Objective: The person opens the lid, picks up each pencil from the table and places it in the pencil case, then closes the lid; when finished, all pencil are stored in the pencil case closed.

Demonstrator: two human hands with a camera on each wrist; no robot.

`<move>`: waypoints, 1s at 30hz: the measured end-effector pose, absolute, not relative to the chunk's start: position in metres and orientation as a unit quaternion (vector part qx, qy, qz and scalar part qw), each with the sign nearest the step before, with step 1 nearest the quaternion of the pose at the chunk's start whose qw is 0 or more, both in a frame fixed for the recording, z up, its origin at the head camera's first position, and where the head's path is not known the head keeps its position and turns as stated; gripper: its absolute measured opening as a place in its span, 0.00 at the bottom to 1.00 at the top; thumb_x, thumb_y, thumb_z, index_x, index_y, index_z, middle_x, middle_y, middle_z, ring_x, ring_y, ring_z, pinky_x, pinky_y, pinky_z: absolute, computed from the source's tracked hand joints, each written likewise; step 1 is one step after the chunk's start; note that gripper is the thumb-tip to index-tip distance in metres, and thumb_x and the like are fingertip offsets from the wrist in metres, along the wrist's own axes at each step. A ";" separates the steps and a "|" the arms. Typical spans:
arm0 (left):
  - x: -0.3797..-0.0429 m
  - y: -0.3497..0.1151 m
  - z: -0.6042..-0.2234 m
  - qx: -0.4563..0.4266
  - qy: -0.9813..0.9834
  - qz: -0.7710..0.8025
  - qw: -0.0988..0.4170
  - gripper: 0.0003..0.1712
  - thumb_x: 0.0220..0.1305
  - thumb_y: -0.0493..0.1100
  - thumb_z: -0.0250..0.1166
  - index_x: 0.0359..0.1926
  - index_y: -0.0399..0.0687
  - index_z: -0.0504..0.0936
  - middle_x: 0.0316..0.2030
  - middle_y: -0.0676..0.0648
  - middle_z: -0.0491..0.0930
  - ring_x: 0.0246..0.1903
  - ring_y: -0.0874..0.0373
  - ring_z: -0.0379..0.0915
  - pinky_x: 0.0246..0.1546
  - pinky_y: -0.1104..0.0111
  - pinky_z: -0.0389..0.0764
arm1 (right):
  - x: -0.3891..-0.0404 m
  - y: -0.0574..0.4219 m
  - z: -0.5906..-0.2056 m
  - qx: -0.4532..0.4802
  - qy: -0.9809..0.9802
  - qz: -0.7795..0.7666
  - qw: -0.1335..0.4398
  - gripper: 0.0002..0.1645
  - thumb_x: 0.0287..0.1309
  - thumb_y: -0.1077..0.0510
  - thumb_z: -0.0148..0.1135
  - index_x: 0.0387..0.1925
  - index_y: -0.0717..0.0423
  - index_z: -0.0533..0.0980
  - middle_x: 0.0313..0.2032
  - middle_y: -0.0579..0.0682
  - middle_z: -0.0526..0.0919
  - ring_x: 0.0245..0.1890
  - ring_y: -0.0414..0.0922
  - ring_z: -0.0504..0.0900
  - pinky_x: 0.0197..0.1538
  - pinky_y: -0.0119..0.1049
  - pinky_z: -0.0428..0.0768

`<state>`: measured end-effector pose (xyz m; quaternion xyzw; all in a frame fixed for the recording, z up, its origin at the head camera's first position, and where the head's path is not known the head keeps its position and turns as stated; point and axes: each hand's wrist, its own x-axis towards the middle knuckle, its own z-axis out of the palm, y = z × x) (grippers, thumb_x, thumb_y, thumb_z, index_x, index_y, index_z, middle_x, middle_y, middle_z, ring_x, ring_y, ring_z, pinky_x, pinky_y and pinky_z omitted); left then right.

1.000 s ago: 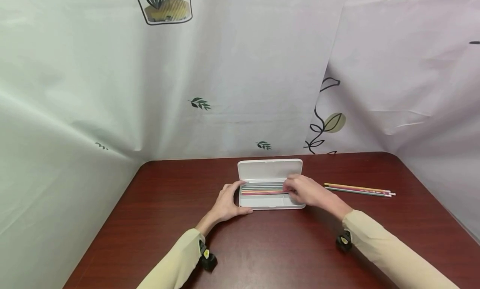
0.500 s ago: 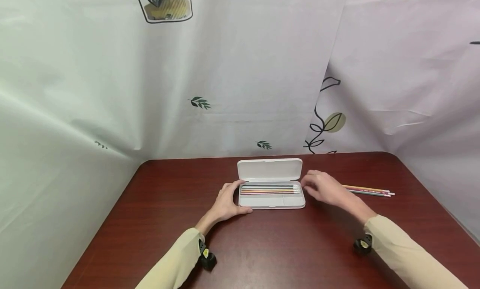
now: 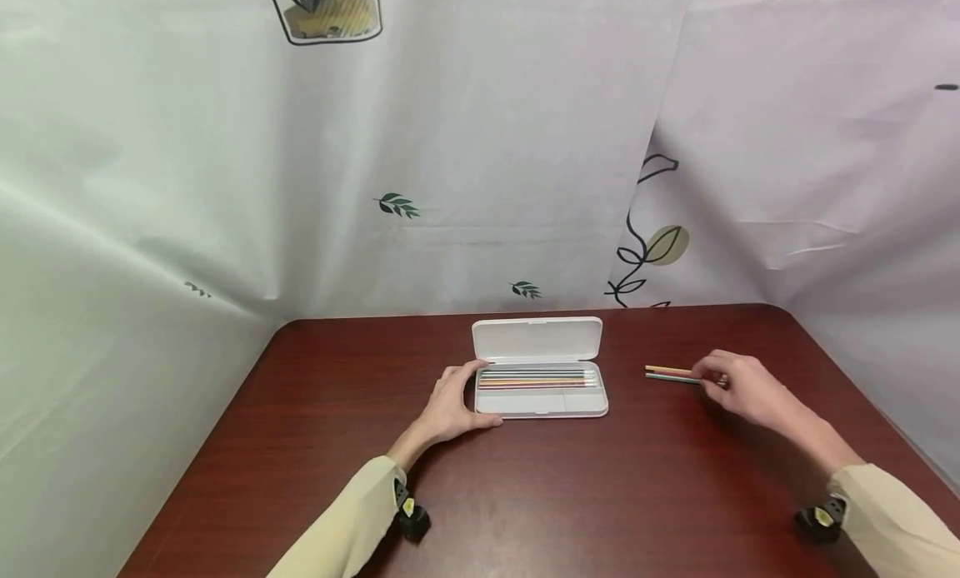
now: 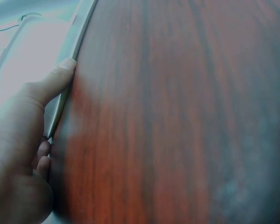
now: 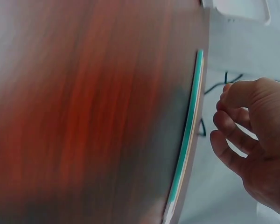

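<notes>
A white pencil case (image 3: pixel 517 405) lies on the table with its lid (image 3: pixel 537 341) raised at the back. Several pencils (image 3: pixel 534 379) rest side by side in its rear compartment. My left hand (image 3: pixel 447 407) grips the case's left end, thumb at the front edge and fingers at the back. To the right of the case, a few loose pencils (image 3: pixel 670 375) lie together, yellow and green ones showing. My right hand (image 3: pixel 742 386) is over their right part and hides it. In the right wrist view, its loosely curled fingers hover beside the green pencil (image 5: pixel 189 126), nothing visible in them.
The dark red wooden table (image 3: pixel 525 495) has rounded back corners. Behind it hangs a pale curtain (image 3: pixel 480 145) printed with plants. A black wrist camera (image 3: pixel 413 521) sits below the left sleeve, another (image 3: pixel 820 520) below the right.
My right hand has left the pencils in the case and moved right to the loose pencils. The left hand has stayed on the case.
</notes>
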<state>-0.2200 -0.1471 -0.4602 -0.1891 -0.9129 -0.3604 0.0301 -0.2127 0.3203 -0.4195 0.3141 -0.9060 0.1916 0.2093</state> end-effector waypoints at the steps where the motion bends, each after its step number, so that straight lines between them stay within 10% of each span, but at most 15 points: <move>1: -0.220 -0.147 -0.461 -0.190 -0.913 -0.360 0.030 0.52 0.42 0.54 0.83 0.69 0.54 0.70 0.58 0.41 0.71 0.59 0.41 0.64 0.54 0.44 0.68 | -0.211 0.325 -0.420 0.310 -0.908 0.189 0.210 0.19 0.38 0.76 0.73 0.30 0.53 0.81 0.30 0.39 0.77 0.26 0.35 0.71 0.27 0.36 0.72; 30: -0.219 -0.148 -0.461 -0.195 -0.913 -0.356 0.038 0.52 0.42 0.53 0.83 0.68 0.53 0.70 0.57 0.42 0.72 0.58 0.43 0.64 0.55 0.46 0.67 | -0.205 0.376 -0.436 0.249 -0.935 0.146 0.207 0.20 0.34 0.74 0.77 0.29 0.53 0.81 0.31 0.42 0.77 0.27 0.39 0.73 0.29 0.40 0.73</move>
